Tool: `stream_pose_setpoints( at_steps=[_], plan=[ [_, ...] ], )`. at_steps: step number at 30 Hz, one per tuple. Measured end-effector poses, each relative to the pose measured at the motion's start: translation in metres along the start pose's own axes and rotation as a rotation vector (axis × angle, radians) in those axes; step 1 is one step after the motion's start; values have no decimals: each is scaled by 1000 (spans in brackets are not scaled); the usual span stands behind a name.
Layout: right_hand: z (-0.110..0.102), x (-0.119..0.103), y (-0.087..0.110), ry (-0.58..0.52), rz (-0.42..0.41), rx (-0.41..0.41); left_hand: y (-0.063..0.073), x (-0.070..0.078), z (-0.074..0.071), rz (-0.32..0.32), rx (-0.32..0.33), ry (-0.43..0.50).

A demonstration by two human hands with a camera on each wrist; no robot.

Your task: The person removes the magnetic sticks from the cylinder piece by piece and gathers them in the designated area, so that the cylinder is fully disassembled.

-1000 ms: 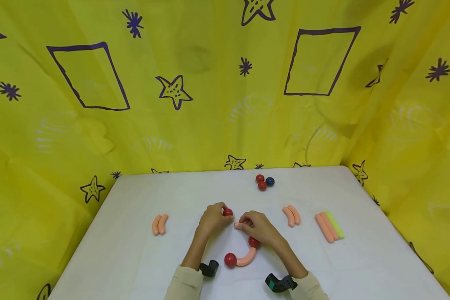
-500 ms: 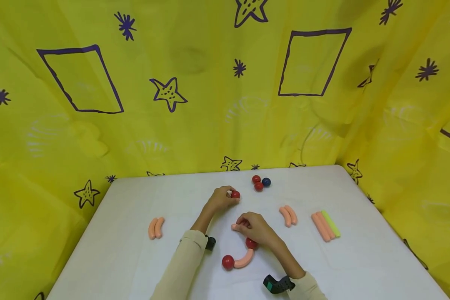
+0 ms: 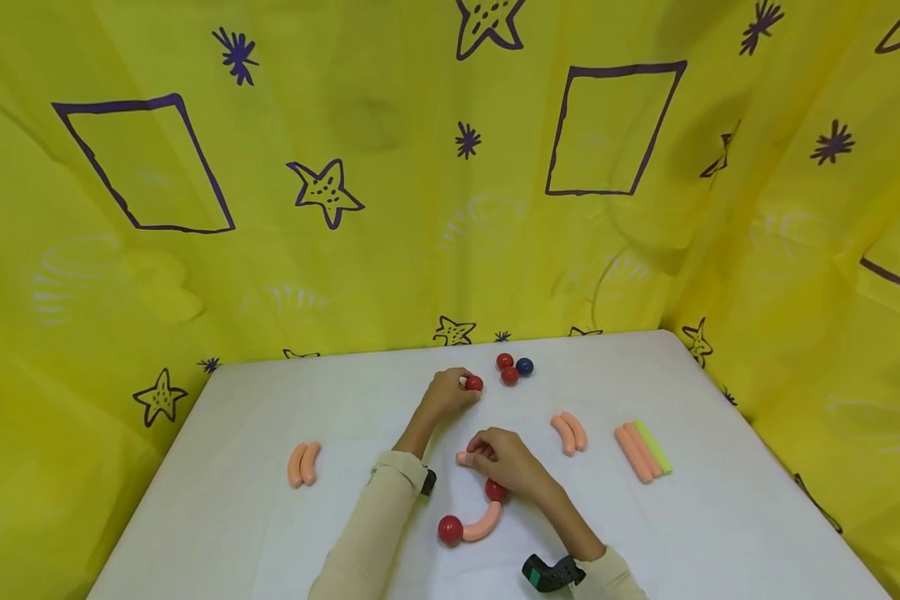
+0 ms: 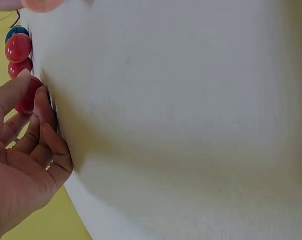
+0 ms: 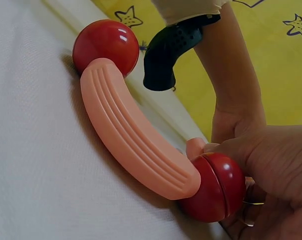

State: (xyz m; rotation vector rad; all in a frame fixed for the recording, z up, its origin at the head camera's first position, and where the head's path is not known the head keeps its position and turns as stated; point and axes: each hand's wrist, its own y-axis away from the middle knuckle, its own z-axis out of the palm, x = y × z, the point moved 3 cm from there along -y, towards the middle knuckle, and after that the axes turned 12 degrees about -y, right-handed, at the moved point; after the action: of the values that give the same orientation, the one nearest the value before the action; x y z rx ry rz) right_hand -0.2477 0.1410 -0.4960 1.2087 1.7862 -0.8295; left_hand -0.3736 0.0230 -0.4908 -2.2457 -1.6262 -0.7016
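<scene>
Toward the back of the table, my left hand [image 3: 446,395] pinches a red ball [image 3: 475,383] between thumb and fingers, close to the tabletop in the left wrist view. My right hand [image 3: 512,461] pinches a pink stick [image 3: 463,458], mostly hidden by the fingers. Just below that hand sits a red ball [image 5: 205,195] with a groove round it. From it a curved, ribbed pink stick [image 5: 136,135] runs to another red ball [image 5: 106,47]; the three form a joined arc on the table.
Two red balls [image 3: 509,376] and a blue ball [image 3: 524,367] are grouped at the back. Pairs of curved pink sticks [image 3: 569,433] lie right and left. Straight pink sticks [image 3: 637,452] and a green one [image 3: 653,447] lie farther right. A yellow curtain [image 3: 390,250] hangs behind the white table.
My left hand has moved away from the right hand, toward the back of the table, carrying its red ball. The right hand stays about where it was with its pink stick.
</scene>
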Motion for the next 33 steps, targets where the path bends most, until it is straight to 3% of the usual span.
stream_pose_setpoints(
  at_steps=[14, 19, 33],
  plan=[
    [1, 3, 0, -3, -24, -4, -1, 2, 2, -64, 9, 167],
    [0, 3, -1, 8, -20, -2, -2, 2, 3, -83, 10, 176],
    [-1, 2, 0, 22, -19, -11, 5, 1, 1, -62, 16, 172]
  ],
)
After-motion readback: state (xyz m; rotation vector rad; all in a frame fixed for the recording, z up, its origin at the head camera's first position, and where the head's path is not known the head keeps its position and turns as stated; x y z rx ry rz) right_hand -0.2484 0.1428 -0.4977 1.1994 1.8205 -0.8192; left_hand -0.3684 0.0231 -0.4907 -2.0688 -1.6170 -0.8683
